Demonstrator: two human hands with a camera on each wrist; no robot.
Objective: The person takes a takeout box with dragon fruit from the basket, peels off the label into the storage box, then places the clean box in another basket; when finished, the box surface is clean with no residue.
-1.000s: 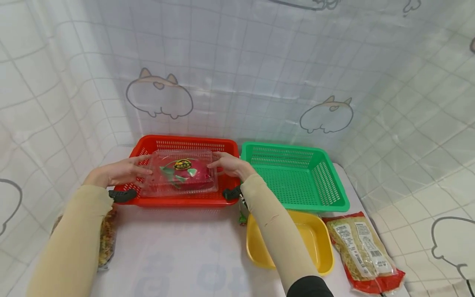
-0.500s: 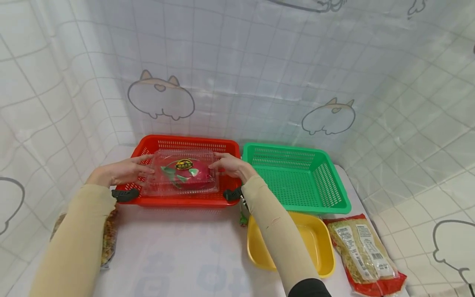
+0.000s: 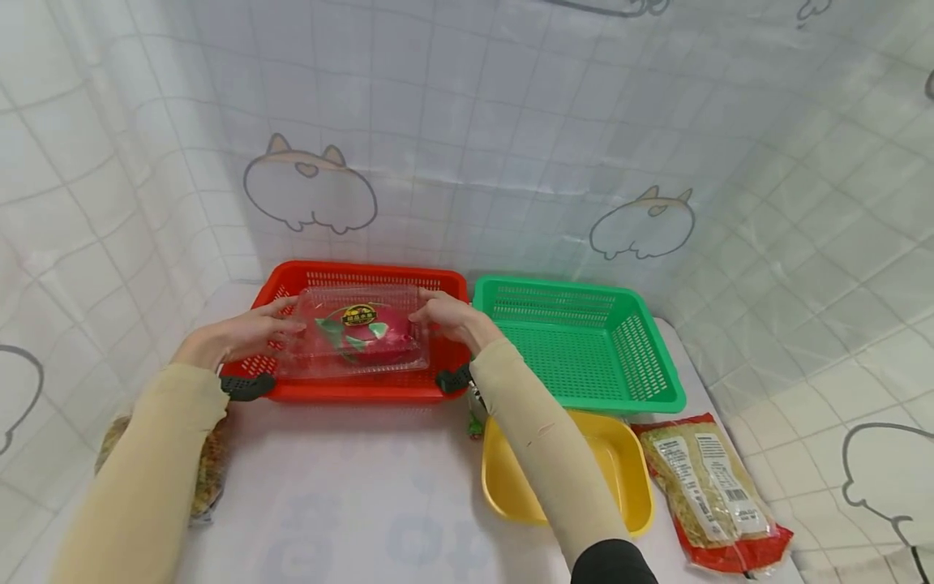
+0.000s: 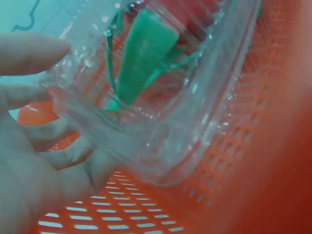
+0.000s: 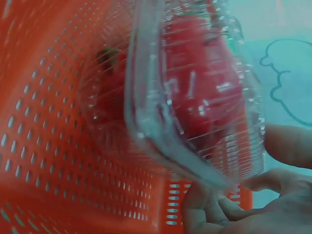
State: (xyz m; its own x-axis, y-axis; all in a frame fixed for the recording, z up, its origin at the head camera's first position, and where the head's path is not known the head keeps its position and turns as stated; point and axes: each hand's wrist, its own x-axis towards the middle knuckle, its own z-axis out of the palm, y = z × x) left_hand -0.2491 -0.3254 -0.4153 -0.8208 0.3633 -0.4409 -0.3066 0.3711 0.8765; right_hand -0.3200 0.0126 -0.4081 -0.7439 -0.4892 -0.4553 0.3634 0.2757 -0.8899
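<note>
A clear plastic clamshell box (image 3: 343, 357) with a black and gold label is held over the red basket (image 3: 357, 392). Pink-red fruit (image 3: 390, 341) with green leafy tips shows through its lid. My left hand (image 3: 244, 334) grips the box's left end, thumb at the upper side and fingers curled beneath, as the left wrist view shows. At the opposite end my right hand (image 3: 451, 316) holds the box, its thumb (image 5: 287, 141) against the side and the other fingers under the edge. In the wrist views the perforated basket walls lie close around the box.
To the right of the red basket sits a green basket (image 3: 554, 357). A yellow basin (image 3: 620, 454) stands in front of it, partly under my right arm. A red-edged noodle bag (image 3: 711, 495) lies at far right, another clear bag (image 3: 209, 470) beside my left forearm.
The clamshell box has risen slightly against the red basket, with both hands keeping hold of its ends. The view has shifted a little; the other things stay put.
</note>
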